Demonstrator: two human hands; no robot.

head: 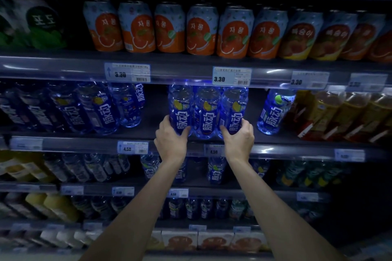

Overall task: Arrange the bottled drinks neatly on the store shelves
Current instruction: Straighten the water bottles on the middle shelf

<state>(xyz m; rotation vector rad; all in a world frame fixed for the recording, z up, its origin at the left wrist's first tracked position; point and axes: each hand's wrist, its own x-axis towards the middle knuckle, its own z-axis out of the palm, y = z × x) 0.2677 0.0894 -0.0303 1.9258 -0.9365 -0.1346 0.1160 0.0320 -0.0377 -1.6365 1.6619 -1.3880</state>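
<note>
Head view. Three blue bottled drinks stood upright and touching in a row at the front of the middle shelf (275, 146), each of clear blue plastic with a dark blue label; the liquid inside appeared clear. The left hand (170, 141) was wrapped round the lower part of the left bottle (180, 108), thumb across its front. The right hand (238, 137) gripped the lower part of the right bottle (234, 110) in the same way. The centre bottle (207, 112) was pressed between the two outer ones, with neither hand seen on it.

To the left, past an open gap, a group of like blue bottles (99, 108) leaned at an angle. To the right, a single blue bottle (273, 110) stood apart, next to amber drink bottles (339, 112). The shelf above carried a row of orange-and-blue cans (169, 27). A price tag (231, 76) reading 3.30 hung directly over the held bottles and hid their caps. Lower shelves held further bottles, too dim to identify.
</note>
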